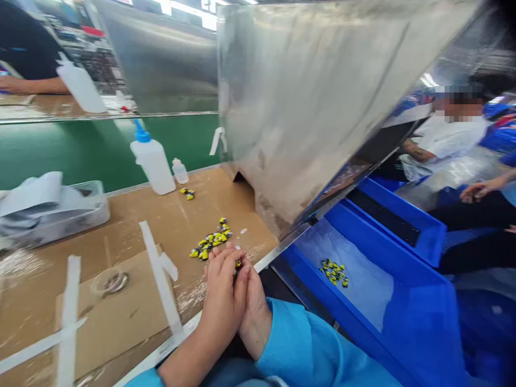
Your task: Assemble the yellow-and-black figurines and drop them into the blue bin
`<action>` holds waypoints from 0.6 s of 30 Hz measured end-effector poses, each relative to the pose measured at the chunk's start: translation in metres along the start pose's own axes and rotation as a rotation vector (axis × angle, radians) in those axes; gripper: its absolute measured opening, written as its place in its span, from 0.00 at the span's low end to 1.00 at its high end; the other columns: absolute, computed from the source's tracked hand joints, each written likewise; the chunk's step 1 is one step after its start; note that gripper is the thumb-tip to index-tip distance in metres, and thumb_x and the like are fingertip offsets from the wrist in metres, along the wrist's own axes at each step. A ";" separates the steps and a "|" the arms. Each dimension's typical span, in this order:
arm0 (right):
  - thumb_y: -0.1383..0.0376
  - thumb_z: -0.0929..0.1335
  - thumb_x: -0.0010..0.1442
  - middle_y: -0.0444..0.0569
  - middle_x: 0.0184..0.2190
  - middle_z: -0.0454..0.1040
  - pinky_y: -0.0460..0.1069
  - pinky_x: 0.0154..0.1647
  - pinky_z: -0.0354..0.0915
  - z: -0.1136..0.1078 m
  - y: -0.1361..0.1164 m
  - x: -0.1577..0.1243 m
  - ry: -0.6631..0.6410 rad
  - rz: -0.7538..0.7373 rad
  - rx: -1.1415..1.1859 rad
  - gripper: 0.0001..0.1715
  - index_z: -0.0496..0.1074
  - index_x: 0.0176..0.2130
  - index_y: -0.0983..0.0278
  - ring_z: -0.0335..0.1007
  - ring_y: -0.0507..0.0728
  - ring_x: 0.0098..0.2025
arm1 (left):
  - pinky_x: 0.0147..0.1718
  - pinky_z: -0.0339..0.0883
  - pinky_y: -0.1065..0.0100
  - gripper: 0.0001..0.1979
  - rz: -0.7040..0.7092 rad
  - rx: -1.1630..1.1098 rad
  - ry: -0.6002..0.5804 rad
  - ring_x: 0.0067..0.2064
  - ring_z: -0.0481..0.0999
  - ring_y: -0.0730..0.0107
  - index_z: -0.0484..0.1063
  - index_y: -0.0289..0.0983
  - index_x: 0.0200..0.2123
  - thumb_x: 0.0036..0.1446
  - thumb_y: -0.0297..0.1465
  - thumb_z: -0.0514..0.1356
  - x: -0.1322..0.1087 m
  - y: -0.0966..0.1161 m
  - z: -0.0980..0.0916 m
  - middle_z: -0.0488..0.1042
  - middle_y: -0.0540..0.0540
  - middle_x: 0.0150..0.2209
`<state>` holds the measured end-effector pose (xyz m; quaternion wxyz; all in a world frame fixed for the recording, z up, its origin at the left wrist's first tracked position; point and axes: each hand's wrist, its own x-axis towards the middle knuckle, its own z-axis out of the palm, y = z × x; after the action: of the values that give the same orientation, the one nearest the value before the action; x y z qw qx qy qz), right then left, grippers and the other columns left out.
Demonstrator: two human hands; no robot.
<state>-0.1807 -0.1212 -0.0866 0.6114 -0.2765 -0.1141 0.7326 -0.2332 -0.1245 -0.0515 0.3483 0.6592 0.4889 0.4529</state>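
Observation:
My left hand (pixel 223 293) and my right hand (pixel 253 301) are pressed together at the near edge of the brown table (pixel 133 226). Between their fingertips they pinch a small yellow-and-black part (pixel 238 263). Just beyond the fingers lies a pile of several such yellow-and-black parts (pixel 210 242). Two more parts (pixel 187 193) rest farther back near a squeeze bottle (pixel 153 161). Both sleeves are light blue.
A blue bin (pixel 363 322) to the right holds several of the same parts (pixel 334 271). A large tilted metal sheet (pixel 322 97) rises behind. A clear tray with paper (pixel 48 212) stands at left, a small bottle (pixel 179 171) behind, white tape strips (pixel 159 274) on cardboard. Other people sit at right.

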 end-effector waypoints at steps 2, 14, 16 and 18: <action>0.51 0.65 0.54 0.46 0.46 0.73 0.54 0.52 0.65 -0.010 -0.007 -0.001 0.009 -0.017 0.133 0.19 0.72 0.41 0.59 0.67 0.56 0.51 | 0.55 0.55 0.50 0.12 0.135 0.120 -0.107 0.53 0.65 0.55 0.70 0.39 0.44 0.57 0.30 0.54 -0.005 -0.003 0.011 0.70 0.42 0.48; 0.71 0.63 0.60 0.41 0.26 0.68 0.37 0.16 0.58 -0.142 -0.174 -0.044 0.598 -0.412 0.172 0.04 0.68 0.34 0.65 0.62 0.44 0.21 | 0.52 0.60 0.58 0.14 0.347 0.233 -0.158 0.53 0.66 0.61 0.65 0.42 0.48 0.58 0.29 0.56 -0.010 -0.010 0.002 0.68 0.44 0.49; 0.69 0.62 0.63 0.40 0.26 0.67 0.37 0.16 0.58 -0.181 -0.200 -0.042 0.747 -0.461 0.110 0.05 0.67 0.36 0.67 0.60 0.43 0.20 | 0.50 0.62 0.60 0.13 0.309 0.215 -0.168 0.51 0.67 0.63 0.65 0.43 0.47 0.58 0.30 0.56 -0.013 -0.015 0.000 0.69 0.45 0.47; 0.64 0.63 0.63 0.43 0.30 0.68 0.41 0.21 0.63 -0.215 -0.214 -0.035 0.874 -0.440 0.027 0.09 0.67 0.40 0.68 0.64 0.45 0.24 | 0.49 0.64 0.62 0.12 0.287 0.204 -0.195 0.49 0.69 0.64 0.65 0.43 0.47 0.58 0.31 0.56 -0.016 -0.017 0.000 0.70 0.46 0.46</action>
<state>0.1175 -0.1432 -0.1456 0.7460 -0.5195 0.1072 0.4026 -0.2405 -0.1347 -0.0711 0.2572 0.7947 0.3974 0.3799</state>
